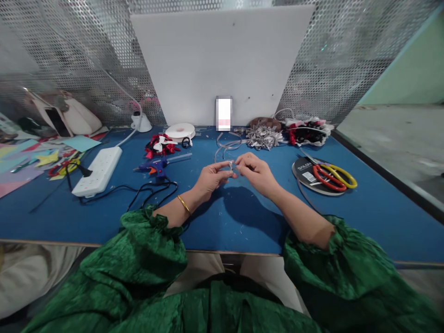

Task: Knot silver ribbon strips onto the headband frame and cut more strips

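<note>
My left hand (210, 179), with a gold bangle at its wrist, pinches a small pale piece of ribbon (231, 166) between thumb and fingers above the blue table. Close beside it, at the right end of the ribbon, my right hand (255, 172) has its fingertips pressed together; what lies between them is too small to make out. Behind both hands, a loop of grey ribbon (225, 144) lies on the table. A blue glue gun (157, 167) rests to the left of my left hand.
Scissors with red and yellow handles (335, 177) lie on a black ribbon spool (305, 173) at right. A pile of grey bows (265, 137), red-and-black bows (163, 145) and a white spool (180, 132) line the back. A power strip (97, 171) and black cord lie left.
</note>
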### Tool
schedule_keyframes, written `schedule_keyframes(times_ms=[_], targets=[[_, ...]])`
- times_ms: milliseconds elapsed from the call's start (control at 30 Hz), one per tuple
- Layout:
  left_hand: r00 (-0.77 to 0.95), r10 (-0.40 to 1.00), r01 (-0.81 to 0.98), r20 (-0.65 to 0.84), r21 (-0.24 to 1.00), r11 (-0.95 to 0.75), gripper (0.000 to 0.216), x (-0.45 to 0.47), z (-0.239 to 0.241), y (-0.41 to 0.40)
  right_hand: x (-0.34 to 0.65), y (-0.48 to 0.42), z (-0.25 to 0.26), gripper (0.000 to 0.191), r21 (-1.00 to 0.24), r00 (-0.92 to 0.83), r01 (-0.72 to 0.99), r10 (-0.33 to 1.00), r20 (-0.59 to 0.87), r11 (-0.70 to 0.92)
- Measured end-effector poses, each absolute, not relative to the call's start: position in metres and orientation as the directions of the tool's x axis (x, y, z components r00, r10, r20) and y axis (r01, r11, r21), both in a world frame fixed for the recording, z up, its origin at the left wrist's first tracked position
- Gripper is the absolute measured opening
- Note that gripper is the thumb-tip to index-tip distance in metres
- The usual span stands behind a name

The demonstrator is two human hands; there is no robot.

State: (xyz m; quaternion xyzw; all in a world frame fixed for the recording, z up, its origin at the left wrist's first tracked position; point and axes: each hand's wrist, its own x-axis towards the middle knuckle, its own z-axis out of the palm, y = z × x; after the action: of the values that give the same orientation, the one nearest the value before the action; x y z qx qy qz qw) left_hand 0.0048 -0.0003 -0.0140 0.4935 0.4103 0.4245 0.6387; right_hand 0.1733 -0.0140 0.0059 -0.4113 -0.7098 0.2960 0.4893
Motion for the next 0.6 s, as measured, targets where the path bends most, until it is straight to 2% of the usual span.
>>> schedule_keyframes(times_ms=[100, 167, 200, 267, 367, 467, 533, 600], targets=[[0.322, 0.945, -0.106, -0.062, 0.989, 0.101, 0.052, 0.007, -0.018, -0.001, 0.169, -0.012, 0.0, 0.022, -0.942, -0.24, 0.098, 0.926, 0.292, 0.322], [0.339, 0.94, -0.076, 0.043, 0.997, -0.018, 0.044, 0.009, -0.021, -0.001, 0.164, -0.013, -0.004, 0.024, -0.964, -0.252, 0.081, 0.941, 0.227, 0.254], [0.343, 0.934, -0.065, 0.102, 0.994, -0.085, 0.039, 0.009, -0.022, -0.001, 0.161, -0.015, -0.005, 0.025, -0.952, -0.229, 0.133, 0.943, 0.242, 0.277], [0.351, 0.915, -0.041, 0.197, 0.98, -0.195, 0.032, 0.009, -0.023, -0.001, 0.155, -0.021, -0.008, 0.025, -0.856, -0.183, 0.338, 0.919, 0.349, 0.392], [0.369, 0.891, 0.031, 0.264, 0.955, -0.295, 0.028, 0.007, -0.025, -0.001, 0.147, -0.031, -0.012, 0.019, -0.562, -0.269, 0.626, 0.826, 0.495, 0.541], [0.358, 0.89, 0.148, 0.284, 0.923, -0.354, 0.027, 0.004, -0.028, -0.002, 0.144, -0.035, -0.016, 0.017, -0.357, -0.383, 0.727, 0.778, 0.498, 0.587], [0.336, 0.897, 0.205, 0.289, 0.907, -0.368, 0.026, 0.004, -0.029, -0.003, 0.145, -0.035, -0.017, 0.018, -0.272, -0.432, 0.75, 0.757, 0.49, 0.603], [0.317, 0.905, 0.233, 0.285, 0.901, -0.365, 0.022, 0.005, -0.028, -0.004, 0.147, -0.033, -0.018, 0.018, -0.238, -0.445, 0.76, 0.751, 0.487, 0.605]])
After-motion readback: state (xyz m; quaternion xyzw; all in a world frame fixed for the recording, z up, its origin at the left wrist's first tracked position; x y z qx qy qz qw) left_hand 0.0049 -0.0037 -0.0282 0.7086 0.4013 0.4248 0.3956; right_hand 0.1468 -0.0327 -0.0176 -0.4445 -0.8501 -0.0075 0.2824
